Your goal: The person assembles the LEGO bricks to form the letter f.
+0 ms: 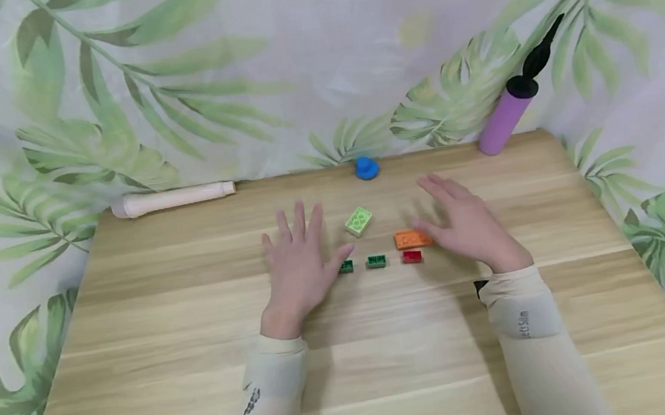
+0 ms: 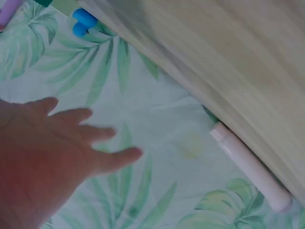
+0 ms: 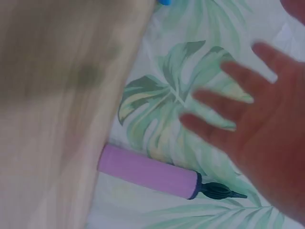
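Observation:
In the head view my left hand (image 1: 299, 269) is spread with straight fingers, palm down, over the table. Its thumb overlaps a dark green toy brick (image 1: 347, 267). A second dark green brick (image 1: 377, 262) sits just to the right, with a small red brick (image 1: 412, 257) beyond it. My right hand (image 1: 471, 226) also has its fingers extended and holds nothing; its thumb tip is right at an orange brick (image 1: 411, 239). A light green brick (image 1: 359, 221) lies between the hands. Both wrist views show spread, bare fingers with nothing in them.
Along the back edge stand a pale pink tube (image 1: 177, 198), a round blue piece (image 1: 366, 168) and a purple hand pump (image 1: 506, 120) with a black nozzle. Behind the wooden table (image 1: 159, 364) hangs a leaf-print cloth (image 1: 341, 63). A small black item shows beside the right cuff.

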Available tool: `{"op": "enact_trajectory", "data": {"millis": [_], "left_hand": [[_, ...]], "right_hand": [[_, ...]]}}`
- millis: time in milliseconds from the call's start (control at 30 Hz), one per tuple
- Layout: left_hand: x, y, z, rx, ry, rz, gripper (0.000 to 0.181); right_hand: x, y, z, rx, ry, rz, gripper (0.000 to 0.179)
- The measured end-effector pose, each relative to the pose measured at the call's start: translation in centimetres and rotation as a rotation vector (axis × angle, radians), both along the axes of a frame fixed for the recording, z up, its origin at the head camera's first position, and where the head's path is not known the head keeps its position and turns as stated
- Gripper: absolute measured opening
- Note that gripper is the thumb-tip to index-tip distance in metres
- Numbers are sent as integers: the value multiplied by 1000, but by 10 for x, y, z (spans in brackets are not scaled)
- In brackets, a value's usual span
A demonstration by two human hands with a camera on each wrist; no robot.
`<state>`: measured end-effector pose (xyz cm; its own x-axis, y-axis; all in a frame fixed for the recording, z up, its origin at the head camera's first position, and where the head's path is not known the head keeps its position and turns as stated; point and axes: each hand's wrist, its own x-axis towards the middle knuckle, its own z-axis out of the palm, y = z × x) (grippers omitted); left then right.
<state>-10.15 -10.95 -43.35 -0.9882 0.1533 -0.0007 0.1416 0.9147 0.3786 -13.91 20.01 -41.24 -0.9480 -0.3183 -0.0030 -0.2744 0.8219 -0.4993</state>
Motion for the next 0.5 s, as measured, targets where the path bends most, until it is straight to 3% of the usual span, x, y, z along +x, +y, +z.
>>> {"op": "enact_trajectory", "data": {"millis": [167,300,400,500], "left_hand": [[2,10,0,68,-18,-69,69],[5,16,-2,64,-110,-133,52],[7,18,-3,59,-153,-144,44],[10,17,-6,44,-149,-134,37]], "right_hand": [[3,-7,-6,-39,-55,81,67],[6,-15,-11,-21,-125,137,52],[8,-22,-14,27,-170,188,40],[9,-28,-16,90,-179,230,32]]}}
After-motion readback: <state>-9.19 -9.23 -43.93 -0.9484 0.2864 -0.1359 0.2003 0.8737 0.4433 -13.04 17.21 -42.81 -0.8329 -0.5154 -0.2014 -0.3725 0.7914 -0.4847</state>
